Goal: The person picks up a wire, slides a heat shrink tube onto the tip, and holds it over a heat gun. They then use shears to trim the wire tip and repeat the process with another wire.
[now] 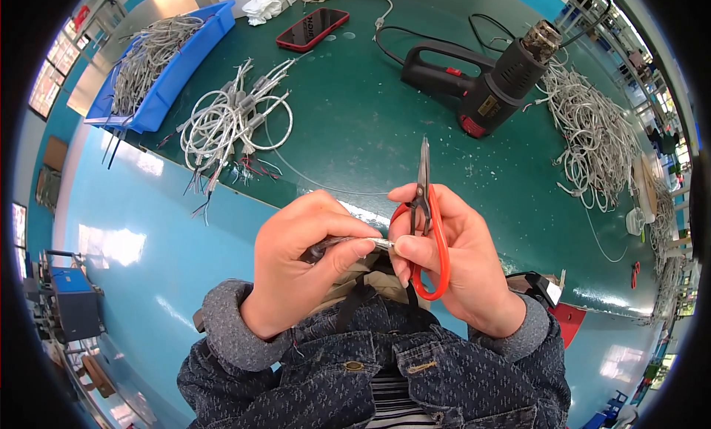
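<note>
My left hand (300, 247) is closed, pinching a cable (381, 243) between thumb and fingertips. A dark, thicker part of that cable lies within the hand, and a silvery stretch sticks out to the right. My right hand (470, 262) grips red-handled scissors (444, 255), their blades pointing up and away from me and looking closed together. The right thumb and fingertips also meet the silvery end of the cable. Both hands are close together in front of my body, near the table's front edge. Where the cable runs beyond my left hand is hidden.
On the green table (348, 132) lie a looped bundle of cables (237, 121), a phone with a red edge (312, 29) and a black heat gun (492, 88). A blue bin (167, 88) full of cables stands left. More cables (592, 136) are heaped right.
</note>
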### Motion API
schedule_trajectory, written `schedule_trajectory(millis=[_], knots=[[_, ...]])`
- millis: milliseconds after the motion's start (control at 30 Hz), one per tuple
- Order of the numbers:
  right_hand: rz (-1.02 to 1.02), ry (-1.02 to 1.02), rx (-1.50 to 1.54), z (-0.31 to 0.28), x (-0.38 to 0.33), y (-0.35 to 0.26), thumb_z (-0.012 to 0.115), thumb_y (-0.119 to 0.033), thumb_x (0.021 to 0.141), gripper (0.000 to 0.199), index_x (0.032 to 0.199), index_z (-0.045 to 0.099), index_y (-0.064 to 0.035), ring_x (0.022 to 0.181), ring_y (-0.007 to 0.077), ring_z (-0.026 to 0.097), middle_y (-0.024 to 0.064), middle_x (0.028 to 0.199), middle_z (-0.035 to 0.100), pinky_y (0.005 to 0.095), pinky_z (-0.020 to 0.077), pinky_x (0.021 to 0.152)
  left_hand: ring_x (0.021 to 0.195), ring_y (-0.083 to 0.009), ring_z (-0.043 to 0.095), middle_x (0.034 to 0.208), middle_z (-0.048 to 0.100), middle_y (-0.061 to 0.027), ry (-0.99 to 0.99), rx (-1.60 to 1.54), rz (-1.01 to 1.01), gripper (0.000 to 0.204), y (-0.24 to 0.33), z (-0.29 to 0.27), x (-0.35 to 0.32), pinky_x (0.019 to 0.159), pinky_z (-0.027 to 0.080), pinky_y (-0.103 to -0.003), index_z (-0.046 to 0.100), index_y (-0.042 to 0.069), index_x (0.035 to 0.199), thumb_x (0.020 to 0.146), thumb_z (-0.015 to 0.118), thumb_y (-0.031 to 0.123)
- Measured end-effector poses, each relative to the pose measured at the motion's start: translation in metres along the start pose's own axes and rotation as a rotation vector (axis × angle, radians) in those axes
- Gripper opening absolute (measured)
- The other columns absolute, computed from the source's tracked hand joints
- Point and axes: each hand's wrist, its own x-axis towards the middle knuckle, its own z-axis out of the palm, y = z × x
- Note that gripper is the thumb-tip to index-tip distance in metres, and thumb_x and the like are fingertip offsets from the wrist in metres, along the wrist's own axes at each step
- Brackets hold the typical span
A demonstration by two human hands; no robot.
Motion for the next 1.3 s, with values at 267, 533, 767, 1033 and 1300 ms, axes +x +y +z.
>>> schedule_trajectory(millis=[267, 533, 767, 1033, 1300], knots=[[-0.570, -0.140, -1.228, -0.024, -0.007, -0.029, 0.065, 0.006, 0.068, 0.035, 0.102, 0.062, -0.0023, 0.063, 0.0157, 0.050, 0.0058, 0.074, 0.051, 0.0285, 0.0401, 0.054, 0.061, -0.0085, 0.045, 0.065, 0.051, -0.0019, -0.222, -0.142, -0.230, 0.009, 0.010, -0.024, 0.004, 0.051, 0.031, -0.023, 0.069, 0.000, 0.081, 0.080, 0.068, 0.009], [-0.968, -0.309, -1.557, -0.029, -0.002, -0.045, 0.069, -0.001, 0.055, 0.036, 0.090, 0.066, -0.0063, 0.059, 0.0202, 0.049, 0.0031, 0.068, 0.049, 0.0317, 0.0376, 0.053, 0.053, -0.0069, 0.042, 0.061, 0.049, -0.0016, -0.332, -0.195, -0.288, 0.011, 0.016, -0.025, 0.007, 0.047, 0.029, -0.023, 0.068, -0.003, 0.081, 0.082, 0.066, 0.009], [-0.978, -0.337, -1.598, -0.025, -0.002, -0.043, 0.069, -0.005, 0.055, 0.032, 0.087, 0.067, -0.0082, 0.058, 0.0183, 0.048, 0.0019, 0.068, 0.049, 0.0301, 0.0359, 0.053, 0.051, -0.0069, 0.041, 0.059, 0.049, -0.0019, -0.362, -0.183, -0.303, 0.012, 0.016, -0.026, 0.005, 0.044, 0.028, -0.023, 0.067, -0.004, 0.079, 0.083, 0.064, 0.008], [-0.974, -0.383, -1.627, -0.024, -0.002, -0.042, 0.068, -0.009, 0.056, 0.031, 0.088, 0.067, -0.0090, 0.058, 0.0176, 0.047, 0.0019, 0.069, 0.050, 0.0300, 0.0352, 0.052, 0.052, -0.0068, 0.042, 0.059, 0.050, -0.0020, -0.397, -0.163, -0.277, 0.014, 0.014, -0.026, 0.003, 0.045, 0.028, -0.024, 0.066, -0.003, 0.078, 0.083, 0.065, 0.010], [-0.974, -0.401, -1.653, -0.019, -0.005, -0.044, 0.067, -0.011, 0.056, 0.033, 0.090, 0.068, -0.0086, 0.058, 0.0178, 0.046, 0.0021, 0.069, 0.050, 0.0299, 0.0342, 0.051, 0.054, -0.0063, 0.041, 0.062, 0.051, -0.0012, -0.406, -0.246, -0.388, 0.018, 0.019, -0.025, 0.002, 0.047, 0.028, -0.023, 0.064, -0.003, 0.077, 0.085, 0.064, 0.013]])
